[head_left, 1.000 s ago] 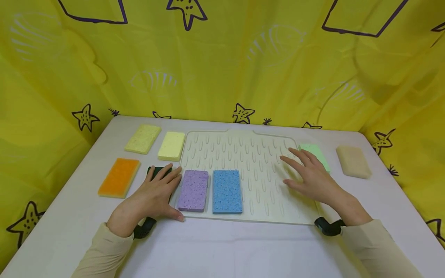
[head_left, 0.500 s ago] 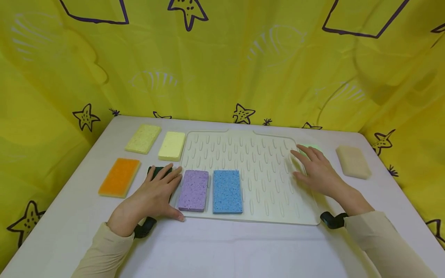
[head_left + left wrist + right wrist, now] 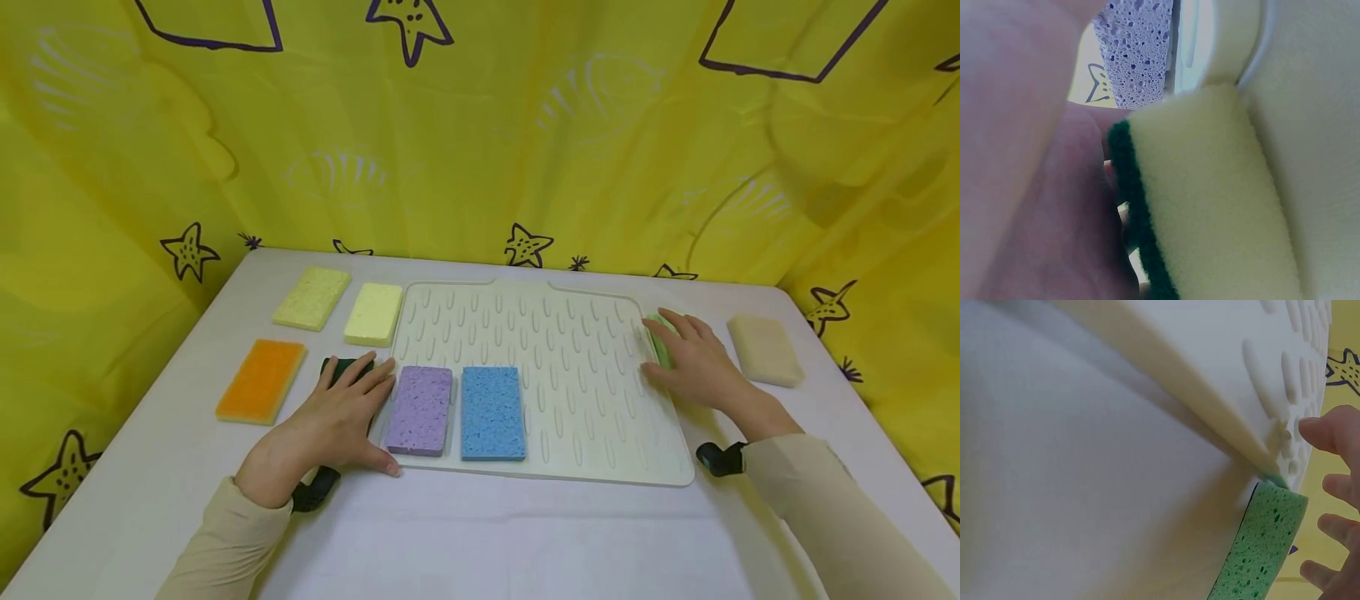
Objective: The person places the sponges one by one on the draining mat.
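Note:
In the head view, my left hand (image 3: 337, 417) rests spread over a dark green scouring sponge (image 3: 347, 368). The left wrist view shows this sponge's yellow foam (image 3: 1210, 187) and green scouring layer under the hand. My right hand (image 3: 697, 362) is over a light green sponge (image 3: 662, 340) at the right edge of a cream ridged drying mat (image 3: 577, 392), its thumb and fingers apart. In the right wrist view, the fingers stand beside the green sponge (image 3: 1260, 537), with no grip visible. A purple sponge (image 3: 420, 410) and a blue sponge (image 3: 492, 412) lie on the mat.
An orange-topped sponge (image 3: 261, 382), a yellow speckled sponge (image 3: 311, 298) and a pale yellow sponge (image 3: 373, 314) lie left of the mat. A beige sponge (image 3: 765, 350) is at the far right. A yellow patterned curtain (image 3: 465, 150) hangs behind the white table (image 3: 510, 542).
My right hand has moved right, from above the mat to over the light green sponge, of which less of the right part now shows. My left hand stays on the scouring sponge.

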`<action>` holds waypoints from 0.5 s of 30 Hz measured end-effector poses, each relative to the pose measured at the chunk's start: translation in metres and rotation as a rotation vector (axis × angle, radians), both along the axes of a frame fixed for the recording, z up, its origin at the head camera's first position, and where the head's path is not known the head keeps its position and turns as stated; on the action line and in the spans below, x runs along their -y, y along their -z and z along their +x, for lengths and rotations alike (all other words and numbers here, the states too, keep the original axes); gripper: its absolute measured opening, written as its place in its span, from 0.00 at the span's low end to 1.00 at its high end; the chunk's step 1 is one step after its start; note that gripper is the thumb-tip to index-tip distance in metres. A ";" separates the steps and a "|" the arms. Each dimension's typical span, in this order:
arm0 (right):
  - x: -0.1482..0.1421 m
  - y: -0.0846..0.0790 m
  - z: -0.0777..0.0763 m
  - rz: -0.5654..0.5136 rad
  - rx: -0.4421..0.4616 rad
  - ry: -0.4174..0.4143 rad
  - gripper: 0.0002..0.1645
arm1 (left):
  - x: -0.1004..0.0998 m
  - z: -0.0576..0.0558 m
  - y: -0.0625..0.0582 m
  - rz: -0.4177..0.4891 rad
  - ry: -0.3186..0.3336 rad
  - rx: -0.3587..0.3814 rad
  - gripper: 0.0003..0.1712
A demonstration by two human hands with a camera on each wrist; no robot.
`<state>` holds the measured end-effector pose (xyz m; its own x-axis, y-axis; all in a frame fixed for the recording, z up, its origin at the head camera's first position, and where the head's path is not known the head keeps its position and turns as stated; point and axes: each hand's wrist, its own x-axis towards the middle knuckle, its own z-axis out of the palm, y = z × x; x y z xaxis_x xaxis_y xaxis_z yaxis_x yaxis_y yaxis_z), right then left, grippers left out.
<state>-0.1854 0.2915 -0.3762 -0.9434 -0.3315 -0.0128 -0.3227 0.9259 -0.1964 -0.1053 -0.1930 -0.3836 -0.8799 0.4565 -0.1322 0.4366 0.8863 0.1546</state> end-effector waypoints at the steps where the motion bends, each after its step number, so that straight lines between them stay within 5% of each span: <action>1: -0.001 0.000 -0.001 0.000 0.006 0.005 0.42 | 0.000 0.000 0.000 -0.001 0.000 0.000 0.71; 15: -0.010 0.000 -0.013 -0.025 0.094 -0.043 0.32 | 0.000 0.000 -0.001 -0.005 -0.004 0.010 0.70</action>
<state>-0.1980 0.3019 -0.3767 -0.9232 -0.3734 -0.0915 -0.3415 0.9058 -0.2507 -0.1050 -0.1925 -0.3825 -0.8801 0.4526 -0.1430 0.4320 0.8886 0.1541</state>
